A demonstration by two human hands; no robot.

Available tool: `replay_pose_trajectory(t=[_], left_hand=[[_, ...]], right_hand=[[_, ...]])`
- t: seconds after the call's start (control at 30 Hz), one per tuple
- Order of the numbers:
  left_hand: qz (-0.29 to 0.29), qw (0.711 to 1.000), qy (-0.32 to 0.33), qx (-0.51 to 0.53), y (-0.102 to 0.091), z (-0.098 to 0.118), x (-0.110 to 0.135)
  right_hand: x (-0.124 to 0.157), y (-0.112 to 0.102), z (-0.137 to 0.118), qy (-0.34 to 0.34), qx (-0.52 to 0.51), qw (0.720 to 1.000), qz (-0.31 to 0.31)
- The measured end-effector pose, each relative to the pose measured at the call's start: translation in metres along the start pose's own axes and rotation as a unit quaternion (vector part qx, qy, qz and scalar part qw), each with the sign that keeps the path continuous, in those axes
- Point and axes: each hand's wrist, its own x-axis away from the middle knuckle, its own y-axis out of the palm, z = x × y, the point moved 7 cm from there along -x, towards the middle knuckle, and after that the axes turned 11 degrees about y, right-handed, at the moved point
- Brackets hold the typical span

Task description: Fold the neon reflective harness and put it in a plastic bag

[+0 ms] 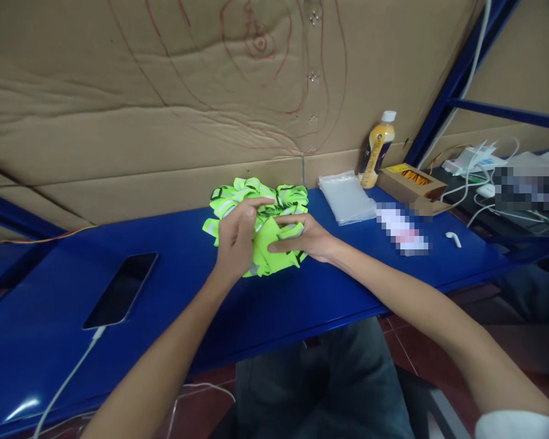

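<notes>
A crumpled heap of neon yellow-green fabric straps (pixel 274 259) with silver reflective bands and some black trim lies on the blue table (pixel 178 244). At the heap's left side is my left hand (pixel 238 238), its index finger stretched out over the fabric and its thumb raised; its other fingers are mostly hidden. From the right, my right hand (pixel 313 238) grips a flat fold of the fabric, thumb below and fingers above.
On the left lies a phone (pixel 121 289) with a white cable. Clear plastic bags (pixel 348 198), a yellow bottle (pixel 377 149), an open cardboard box (pixel 412 183) and a white earbud (pixel 453 239) are on the right. Behind stands a cardboard wall (pixel 187 140) with red drawn lines.
</notes>
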Motion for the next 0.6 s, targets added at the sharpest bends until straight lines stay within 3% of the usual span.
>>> replay_pose_trajectory(t=[0.1, 0.27, 0.47, 0.6], left_hand=[[0.032, 0.989, 0.023, -0.146, -0.009, 0.004, 0.003], [-0.044, 0.971, 0.020, -0.235, 0.011, 0.004, 0.010], [-0.107, 0.988, -0.070, -0.083, 0.025, -0.013, 0.010], [-0.117, 0.987, -0.108, 0.011, 0.026, -0.018, 0.008]], right_hand=[[0.000, -0.008, -0.008, -0.031, -0.024, 0.998, 0.040], [0.003, -0.022, -0.022, -0.067, -0.081, 0.992, 0.067], [0.009, -0.027, -0.026, -0.153, 0.014, 0.979, 0.130], [0.006, -0.015, -0.015, -0.112, -0.007, 0.991, 0.077]])
